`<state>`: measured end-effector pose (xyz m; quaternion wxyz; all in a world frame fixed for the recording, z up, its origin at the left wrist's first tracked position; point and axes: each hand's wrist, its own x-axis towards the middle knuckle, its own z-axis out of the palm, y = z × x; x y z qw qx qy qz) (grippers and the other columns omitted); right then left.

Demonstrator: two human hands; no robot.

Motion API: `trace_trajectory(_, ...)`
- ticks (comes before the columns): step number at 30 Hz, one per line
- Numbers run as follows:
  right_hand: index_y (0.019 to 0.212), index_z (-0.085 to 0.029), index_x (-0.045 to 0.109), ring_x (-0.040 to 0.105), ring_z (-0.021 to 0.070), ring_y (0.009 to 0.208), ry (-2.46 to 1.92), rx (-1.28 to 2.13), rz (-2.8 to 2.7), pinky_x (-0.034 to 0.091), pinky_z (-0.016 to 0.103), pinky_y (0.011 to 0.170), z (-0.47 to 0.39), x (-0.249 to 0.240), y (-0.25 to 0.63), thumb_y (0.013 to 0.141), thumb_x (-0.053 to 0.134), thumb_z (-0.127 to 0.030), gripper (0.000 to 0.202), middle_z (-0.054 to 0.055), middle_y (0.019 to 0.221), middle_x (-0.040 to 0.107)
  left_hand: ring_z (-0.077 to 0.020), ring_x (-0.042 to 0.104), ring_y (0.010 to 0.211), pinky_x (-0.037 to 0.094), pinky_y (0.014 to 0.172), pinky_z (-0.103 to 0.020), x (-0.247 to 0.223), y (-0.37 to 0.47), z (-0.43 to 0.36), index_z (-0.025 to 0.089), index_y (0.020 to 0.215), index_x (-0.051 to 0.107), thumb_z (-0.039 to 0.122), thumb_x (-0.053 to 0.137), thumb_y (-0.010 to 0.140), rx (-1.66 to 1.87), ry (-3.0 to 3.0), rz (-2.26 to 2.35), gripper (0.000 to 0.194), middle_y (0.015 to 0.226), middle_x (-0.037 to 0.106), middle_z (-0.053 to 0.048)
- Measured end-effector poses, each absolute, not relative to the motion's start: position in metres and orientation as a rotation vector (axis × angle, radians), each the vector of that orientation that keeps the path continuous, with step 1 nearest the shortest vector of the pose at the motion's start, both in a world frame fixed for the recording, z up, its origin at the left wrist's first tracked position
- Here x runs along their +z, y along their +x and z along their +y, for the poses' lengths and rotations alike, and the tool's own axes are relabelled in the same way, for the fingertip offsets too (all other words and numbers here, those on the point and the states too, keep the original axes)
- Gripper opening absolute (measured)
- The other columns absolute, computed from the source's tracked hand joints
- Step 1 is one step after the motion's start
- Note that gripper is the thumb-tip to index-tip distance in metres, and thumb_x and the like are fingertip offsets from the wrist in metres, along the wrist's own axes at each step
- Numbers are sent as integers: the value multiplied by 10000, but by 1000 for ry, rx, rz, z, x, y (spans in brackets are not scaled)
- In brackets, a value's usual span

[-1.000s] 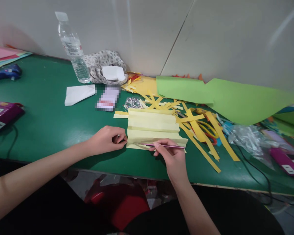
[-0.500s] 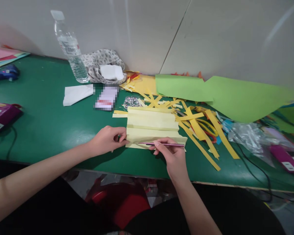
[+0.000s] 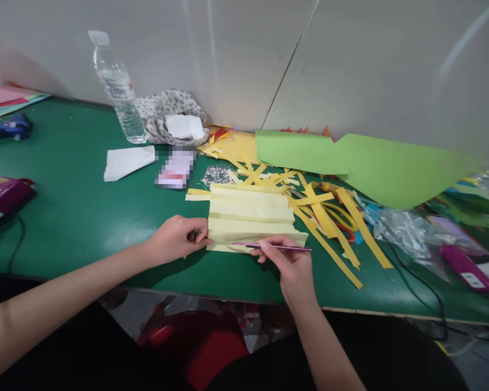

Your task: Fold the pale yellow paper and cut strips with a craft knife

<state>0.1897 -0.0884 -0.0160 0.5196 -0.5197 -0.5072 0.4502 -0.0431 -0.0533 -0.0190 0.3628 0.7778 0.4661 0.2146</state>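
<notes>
A sheet of pale yellow paper [image 3: 250,209] with crosswise pleats lies on the green table in front of me. My left hand [image 3: 177,237] pinches its near left corner between thumb and forefinger. In my right hand [image 3: 287,260] is a slim pink pointed tool [image 3: 283,247], held like a pen; its exact kind is not clear. The tip points left and lies low over the paper's nearest fold. Whether it touches the sheet I cannot tell.
Yellow paper strips [image 3: 338,247] and scissors [image 3: 342,214] lie right of the sheet, with green paper [image 3: 385,168] behind. A water bottle [image 3: 120,95], a phone [image 3: 176,169] and a white tissue [image 3: 128,162] stand or lie back left. Purple power strips [image 3: 4,198] flank both sides.
The view has shifted slightly, so the table sits a little lower. My left hand keeps its pinch on the corner; the pointed tool stays over the near fold, its tip slightly farther right.
</notes>
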Motion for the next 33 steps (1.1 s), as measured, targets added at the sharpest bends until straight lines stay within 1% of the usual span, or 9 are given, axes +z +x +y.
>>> trace_trajectory(4,727,-179,636,659,190,623,-1269,1149,-1341,491,273,558,-88,-17,179,749,659,-313,138,9,574,647,-39,435,352,267,421,-152,-19,-43,-53,193,592,330,220,534,768,554,2025,1201,271,437,363,113)
trace_trajectory(7,729,-180,635,663,192,630,-1275,1160,-1329,495,271,573,-87,-18,180,747,664,-315,139,-2,546,629,-39,435,356,270,432,-154,-19,-44,-52,192,595,334,228,537,771,553,2036,1197,271,440,369,113)
trace_trajectory(10,711,-179,635,659,180,608,-1281,1114,-1253,492,262,576,-86,-17,188,731,676,-297,127,-12,530,624,-42,452,358,272,431,-153,-20,-45,-52,193,595,334,241,540,775,551,2028,1191,278,441,377,112)
trace_trajectory(14,685,-160,646,637,165,553,-1293,1046,-1197,497,270,554,-81,-18,212,709,686,-274,122,13,568,655,-40,455,350,280,427,-150,-22,-45,-52,192,594,338,260,543,784,555,2013,1181,288,441,381,112)
trace_trajectory(18,651,-158,646,622,155,532,-1274,960,-1167,492,266,531,-80,-19,228,695,689,-237,101,10,568,646,-40,456,345,280,421,-151,-22,-45,-53,193,592,336,280,548,789,561,1998,1181,302,440,376,112)
trace_trajectory(22,680,-165,645,635,161,550,-1225,1049,-1175,503,265,531,-84,-16,210,697,692,-260,107,13,580,659,-42,454,347,277,421,-153,-21,-45,-53,194,589,332,268,544,785,564,2004,1187,298,435,369,112)
trace_trajectory(27,721,-172,645,658,181,607,-1229,1180,-1354,532,295,590,-84,-13,182,738,666,-315,146,36,632,691,-42,443,346,270,420,-154,-21,-44,-52,195,587,335,219,534,766,557,2019,1193,268,430,363,114)
trace_trajectory(30,713,-171,644,666,185,620,-1230,1181,-1337,528,277,575,-81,-12,179,732,673,-324,157,33,629,689,-41,442,344,268,417,-150,-21,-44,-51,195,589,334,211,530,765,558,2028,1191,264,427,360,116)
trace_trajectory(33,686,-172,647,654,169,589,-1264,1134,-1261,518,261,567,-81,-13,186,712,692,-306,144,14,584,667,-39,449,346,271,414,-146,-21,-44,-51,194,594,332,228,531,776,552,2026,1183,272,431,364,114)
